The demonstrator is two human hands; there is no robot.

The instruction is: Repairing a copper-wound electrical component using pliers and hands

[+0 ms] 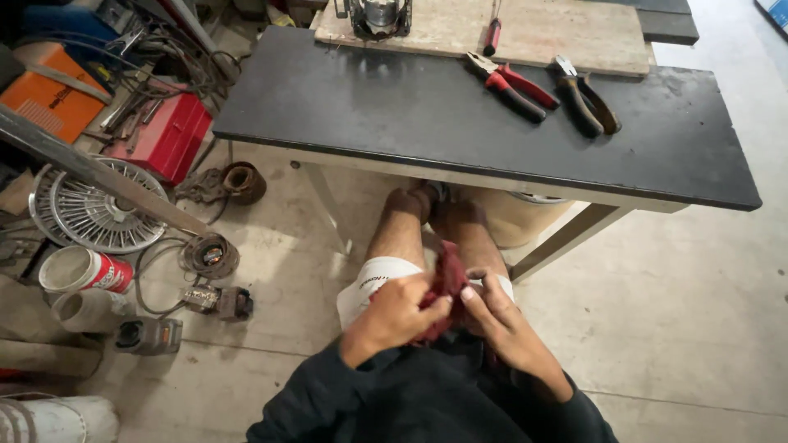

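I sit looking down at my lap. Both hands grip a dark red cloth [447, 279] bunched over my knees. My left hand [396, 316] closes on its left side, and my right hand [505, 320] pinches its right side with the fingers curled in. What the cloth wraps, if anything, is hidden. My bare legs stretch under a black-topped table [394, 107].
On the table lie red-handled pliers [510, 84], dark-handled pliers [584, 102], a wooden board [558, 33] and a metal device [376, 16]. To the left on the floor are a red toolbox [164, 135], a wire wheel cover [94, 209], cans, cables and small electric parts.
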